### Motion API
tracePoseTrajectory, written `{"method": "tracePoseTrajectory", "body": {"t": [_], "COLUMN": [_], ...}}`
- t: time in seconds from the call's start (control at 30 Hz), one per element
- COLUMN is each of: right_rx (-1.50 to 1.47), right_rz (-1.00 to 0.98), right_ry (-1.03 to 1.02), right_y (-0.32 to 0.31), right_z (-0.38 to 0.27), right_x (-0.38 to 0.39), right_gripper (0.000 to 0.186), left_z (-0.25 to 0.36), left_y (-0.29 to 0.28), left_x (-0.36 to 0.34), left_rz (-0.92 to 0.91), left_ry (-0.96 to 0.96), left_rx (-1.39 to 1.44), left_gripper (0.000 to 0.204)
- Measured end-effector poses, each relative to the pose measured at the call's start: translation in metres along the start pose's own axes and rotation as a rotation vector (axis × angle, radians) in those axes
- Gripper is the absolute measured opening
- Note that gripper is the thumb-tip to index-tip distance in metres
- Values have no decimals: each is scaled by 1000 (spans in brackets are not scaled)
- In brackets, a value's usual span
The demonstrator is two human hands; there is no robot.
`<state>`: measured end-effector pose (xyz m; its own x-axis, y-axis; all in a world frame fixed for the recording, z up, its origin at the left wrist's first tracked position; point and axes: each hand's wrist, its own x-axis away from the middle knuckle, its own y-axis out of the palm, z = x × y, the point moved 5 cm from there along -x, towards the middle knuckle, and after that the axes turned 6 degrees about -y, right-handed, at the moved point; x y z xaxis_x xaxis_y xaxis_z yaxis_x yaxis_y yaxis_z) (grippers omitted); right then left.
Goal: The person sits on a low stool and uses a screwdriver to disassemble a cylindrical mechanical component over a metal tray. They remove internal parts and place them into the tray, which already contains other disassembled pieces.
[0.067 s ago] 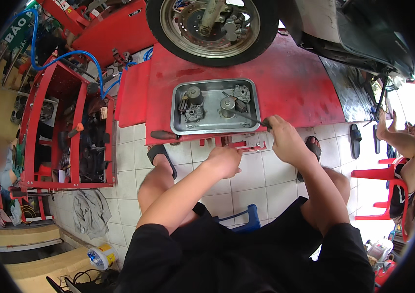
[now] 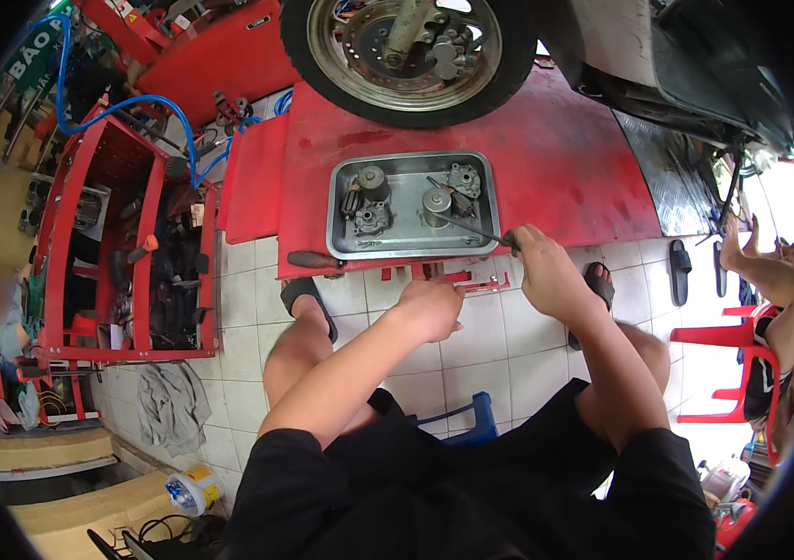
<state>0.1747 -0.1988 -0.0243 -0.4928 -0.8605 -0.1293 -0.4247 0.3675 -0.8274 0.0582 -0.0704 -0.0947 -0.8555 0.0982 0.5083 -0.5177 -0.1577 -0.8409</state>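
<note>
In my right hand [image 2: 549,273] is a screwdriver [image 2: 473,226], its dark handle in my closed fingers. The shaft slants left over the tray rim, and its tip reaches an upright metal cylinder [image 2: 436,201]. My left hand [image 2: 428,310] is curled closed in front of the table edge; whatever it may hold is hidden. The steel tray [image 2: 333,238] also contains a second cylinder [image 2: 372,179], two cast metal covers [image 2: 372,218] [image 2: 463,179], dark wound parts [image 2: 352,199] and small bolts [image 2: 369,243]. A second tool with a brown handle [image 2: 311,259] lies along the table's front edge.
The tray rests on a red lift table [image 2: 565,177], with a motorcycle wheel [image 2: 471,107] beyond it. A red tool cart [image 2: 145,308] stands left. Below me is a blue stool [image 2: 481,420]. At right are a red chair [image 2: 723,336] and another person's bare leg [image 2: 761,271].
Almost nothing differs. My right hand and the screwdriver handle sit very slightly lower; the view has shifted a little.
</note>
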Motion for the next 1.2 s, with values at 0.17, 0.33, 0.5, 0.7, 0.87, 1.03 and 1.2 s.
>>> {"method": "tracePoseTrajectory", "body": {"t": [0.17,0.33,0.5,0.7,0.87,1.03,1.2], "right_rx": [83,33,32,63,49,71,133], "right_rz": [-194,-108,-90,-127,-110,-148,-120], "right_ry": [29,57,71,79,113,142,112], "right_y": [4,-15,-23,-31,-43,-46,-47], "right_z": [5,18,21,17,20,32,39], "right_x": [-10,-24,-22,-11,-2,5,6], "right_gripper": [39,42,42,39,33,25,23], "left_z": [-26,-105,-167,-195,-208,-212,-204], "left_y": [-37,-96,-102,-81,-68,-66,-76], "left_x": [-2,8,17,-11,-33,-43,-47], "left_rz": [149,435,572,591,498,505,529], "left_ry": [-8,-339,-747,-839,-886,-929,-973], "left_rx": [96,167,185,129,9,156,54], "left_gripper": [47,29,32,37,41,46,54]}}
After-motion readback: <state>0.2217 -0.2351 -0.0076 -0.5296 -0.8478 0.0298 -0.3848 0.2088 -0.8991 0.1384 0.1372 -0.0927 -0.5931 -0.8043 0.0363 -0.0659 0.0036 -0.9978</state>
